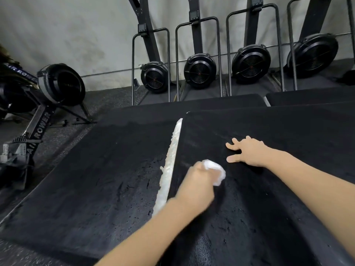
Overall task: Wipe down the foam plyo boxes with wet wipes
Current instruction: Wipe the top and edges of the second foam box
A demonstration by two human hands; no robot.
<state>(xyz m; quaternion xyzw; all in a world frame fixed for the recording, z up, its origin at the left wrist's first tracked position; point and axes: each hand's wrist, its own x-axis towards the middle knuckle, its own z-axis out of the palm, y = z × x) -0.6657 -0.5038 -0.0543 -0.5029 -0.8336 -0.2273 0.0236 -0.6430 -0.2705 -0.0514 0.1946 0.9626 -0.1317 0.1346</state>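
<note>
Two black foam plyo boxes fill the lower view. The higher one (278, 135) is on the right, and a lower one (92, 179) lies to its left. Exposed white foam (170, 166) runs along the torn edge where the two meet. My left hand (197, 181) grips a bunched white wet wipe (216, 172) and presses it on the higher box near that edge. My right hand (247, 151) lies flat on the same box top, fingers spread, a little beyond the wipe.
Several black upright rowing machines with fan wheels (199, 71) stand against the grey wall behind the boxes. Another rower (48, 87) lies on the rubber floor at the left. A third black box (311, 96) is at the back right.
</note>
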